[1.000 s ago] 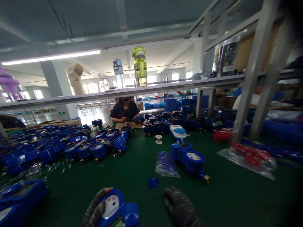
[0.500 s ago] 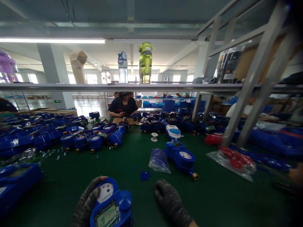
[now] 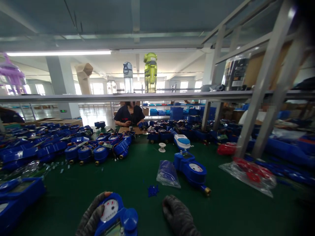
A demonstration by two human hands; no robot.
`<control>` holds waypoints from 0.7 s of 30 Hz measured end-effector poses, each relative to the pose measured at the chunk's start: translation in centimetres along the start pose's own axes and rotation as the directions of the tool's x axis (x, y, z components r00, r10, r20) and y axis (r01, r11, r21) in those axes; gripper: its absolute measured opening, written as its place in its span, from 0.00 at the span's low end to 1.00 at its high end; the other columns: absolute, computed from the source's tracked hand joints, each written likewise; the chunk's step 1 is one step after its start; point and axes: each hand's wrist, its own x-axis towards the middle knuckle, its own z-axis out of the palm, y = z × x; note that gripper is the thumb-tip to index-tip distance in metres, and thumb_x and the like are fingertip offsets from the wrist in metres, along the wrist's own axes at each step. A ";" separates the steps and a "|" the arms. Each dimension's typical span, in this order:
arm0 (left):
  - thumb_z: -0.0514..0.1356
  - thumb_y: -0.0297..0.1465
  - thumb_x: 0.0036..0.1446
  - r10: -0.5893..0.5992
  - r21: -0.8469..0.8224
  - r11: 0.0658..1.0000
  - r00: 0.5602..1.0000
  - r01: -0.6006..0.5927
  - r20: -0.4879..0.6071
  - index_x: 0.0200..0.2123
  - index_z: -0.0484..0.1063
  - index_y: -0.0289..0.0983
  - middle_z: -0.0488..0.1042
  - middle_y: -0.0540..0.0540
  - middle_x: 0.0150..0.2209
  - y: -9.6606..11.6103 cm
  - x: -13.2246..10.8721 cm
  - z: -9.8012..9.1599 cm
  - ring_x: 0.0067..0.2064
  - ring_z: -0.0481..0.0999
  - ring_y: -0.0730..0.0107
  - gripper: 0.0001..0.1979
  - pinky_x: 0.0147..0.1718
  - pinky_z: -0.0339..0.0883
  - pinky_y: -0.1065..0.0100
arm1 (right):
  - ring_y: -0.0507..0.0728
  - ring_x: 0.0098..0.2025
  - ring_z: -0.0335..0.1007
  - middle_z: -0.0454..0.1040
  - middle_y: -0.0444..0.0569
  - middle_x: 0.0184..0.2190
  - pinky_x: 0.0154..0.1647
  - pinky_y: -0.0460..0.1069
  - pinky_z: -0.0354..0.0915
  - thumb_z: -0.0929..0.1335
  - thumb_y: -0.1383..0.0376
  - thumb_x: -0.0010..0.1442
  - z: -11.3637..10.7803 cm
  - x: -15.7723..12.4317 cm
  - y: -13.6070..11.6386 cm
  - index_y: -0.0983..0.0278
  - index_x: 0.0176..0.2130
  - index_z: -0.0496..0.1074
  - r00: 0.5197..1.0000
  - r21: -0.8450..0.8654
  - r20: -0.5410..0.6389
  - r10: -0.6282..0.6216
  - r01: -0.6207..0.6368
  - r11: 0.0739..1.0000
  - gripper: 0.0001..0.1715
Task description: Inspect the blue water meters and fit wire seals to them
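My left hand (image 3: pixel 91 214), in a dark striped glove with a bare fingertip, is wrapped round the left side of a blue meter (image 3: pixel 117 216) at the bottom of the view. The meter has a white round dial and a display that the lower edge cuts off. My right hand (image 3: pixel 178 213), gloved too, rests low over the green table to the right, apart from the meter. Its fingers are curled together, and what they hold, if anything, is hidden. Small blue parts (image 3: pixel 153 190) lie just beyond it, near a clear bag of blue pieces (image 3: pixel 168 173).
Another blue meter (image 3: pixel 193 168) with a brass end lies beyond my right hand. A bag of red parts (image 3: pixel 253 173) is at the right, a white spool (image 3: pixel 161 147) mid-table. Many meters (image 3: pixel 85 152) line the back and left. A person (image 3: pixel 129 114) sits opposite, below a shelf (image 3: pixel 172 96).
The view has tilted up a little, so things sit lower in the picture and less of the held meter's display shows. The hand at the right edge is gone from view. My grip looks unchanged.
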 end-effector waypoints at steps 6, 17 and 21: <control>0.73 0.40 0.40 -0.004 0.013 1.000 0.999 0.003 0.038 0.53 0.71 0.42 0.78 0.39 0.49 0.1 0.2 -0.5 0.40 0.79 0.43 0.35 0.34 0.76 0.51 | 0.63 0.51 0.73 0.77 0.56 0.48 0.55 0.55 0.65 0.64 0.64 0.61 -0.7 -0.3 -0.5 0.62 0.44 0.78 0.999 0.078 -0.049 -0.001 0.004 0.997 0.16; 0.68 0.39 0.50 0.001 0.000 1.000 0.990 -0.001 0.139 0.60 0.64 0.41 0.77 0.38 0.45 -0.6 0.6 -1.5 0.37 0.78 0.49 0.34 0.34 0.74 0.49 | 0.62 0.49 0.73 0.77 0.56 0.46 0.51 0.52 0.65 0.63 0.64 0.64 -2.5 -0.4 -2.0 0.66 0.45 0.77 0.999 0.063 0.029 0.038 -0.039 0.997 0.16; 0.70 0.40 0.48 0.000 -0.001 1.000 0.992 0.000 0.129 0.60 0.65 0.41 0.77 0.38 0.45 -0.5 0.3 -1.2 0.38 0.79 0.47 0.36 0.35 0.74 0.49 | 0.60 0.48 0.73 0.77 0.55 0.45 0.51 0.50 0.65 0.63 0.64 0.64 -2.6 -0.4 -2.1 0.65 0.44 0.77 0.998 0.063 0.032 0.046 -0.048 0.997 0.15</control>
